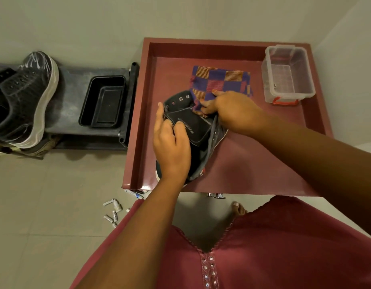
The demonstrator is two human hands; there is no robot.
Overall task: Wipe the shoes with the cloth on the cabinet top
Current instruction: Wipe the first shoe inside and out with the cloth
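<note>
Fingers of our left hand are curling round the dark shoe on the cabinet top; our right hand is pinching the checked cloth against it.

Dark lace-less shoe on red cabinet top, tongue up, checked purple-orange cloth flat behind it

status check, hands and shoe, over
Left hand grips shoe on cabinet top. Right hand pinches cloth beside it. Nothing in the way.
</note>
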